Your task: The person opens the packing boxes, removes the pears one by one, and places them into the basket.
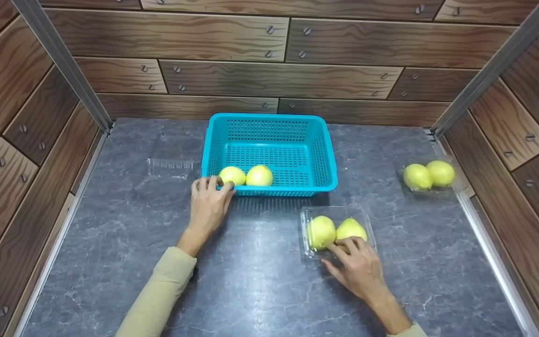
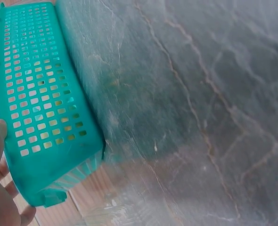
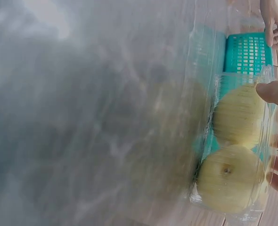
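Note:
At the near left corner of the turquoise plastic basket [image 1: 269, 188], my left hand [image 1: 209, 203] grips the rim. Its thumb and fingertips show at the basket's edge in the left wrist view. Two yellow-green pears [image 1: 259, 176] lie in the basket along its near wall. To the right and nearer, a clear plastic container [image 1: 303, 234] holds two more pears [image 1: 322, 232] side by side. My right hand [image 1: 360, 269] reaches over its near edge, fingers loosely bent against the right-hand pear. In the right wrist view the thumb [image 3: 271, 92] lies by the container's edge.
Further right, by the side wall, another clear container holds two pears [image 1: 418, 177]. Left of the basket lies a clear plastic piece [image 1: 171, 167], hard to make out. Wood-patterned walls [image 1: 269, 77] enclose the grey marbled table [image 1: 110, 262] at the back and sides.

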### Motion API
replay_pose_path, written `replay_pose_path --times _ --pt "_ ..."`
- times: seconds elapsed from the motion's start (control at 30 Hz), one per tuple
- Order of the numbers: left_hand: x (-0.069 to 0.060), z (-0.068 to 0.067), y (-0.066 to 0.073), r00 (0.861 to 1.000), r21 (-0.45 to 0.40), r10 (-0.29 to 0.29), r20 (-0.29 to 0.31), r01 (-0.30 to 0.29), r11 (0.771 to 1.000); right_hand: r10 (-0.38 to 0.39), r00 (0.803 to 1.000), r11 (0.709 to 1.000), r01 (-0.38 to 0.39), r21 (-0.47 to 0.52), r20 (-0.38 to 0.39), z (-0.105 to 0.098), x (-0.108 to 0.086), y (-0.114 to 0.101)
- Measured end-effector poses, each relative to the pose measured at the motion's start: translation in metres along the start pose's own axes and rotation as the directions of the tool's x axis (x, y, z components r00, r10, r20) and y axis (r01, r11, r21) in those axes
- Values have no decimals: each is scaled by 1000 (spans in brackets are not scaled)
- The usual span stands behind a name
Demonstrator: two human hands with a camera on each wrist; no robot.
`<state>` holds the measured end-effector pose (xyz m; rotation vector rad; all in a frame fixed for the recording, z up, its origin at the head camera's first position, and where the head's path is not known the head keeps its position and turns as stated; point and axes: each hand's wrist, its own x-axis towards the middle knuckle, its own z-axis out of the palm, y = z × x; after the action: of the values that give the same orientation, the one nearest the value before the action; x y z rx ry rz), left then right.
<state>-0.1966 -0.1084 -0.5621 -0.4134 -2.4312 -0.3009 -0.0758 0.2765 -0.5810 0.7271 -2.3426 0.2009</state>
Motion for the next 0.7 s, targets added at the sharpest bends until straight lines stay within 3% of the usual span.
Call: replay_pose_path --times 0.7 --pt "-1 2 -1 1000 2 8 -30 -8 1000 -122 992 992 122 36 -12 14 21 -33"
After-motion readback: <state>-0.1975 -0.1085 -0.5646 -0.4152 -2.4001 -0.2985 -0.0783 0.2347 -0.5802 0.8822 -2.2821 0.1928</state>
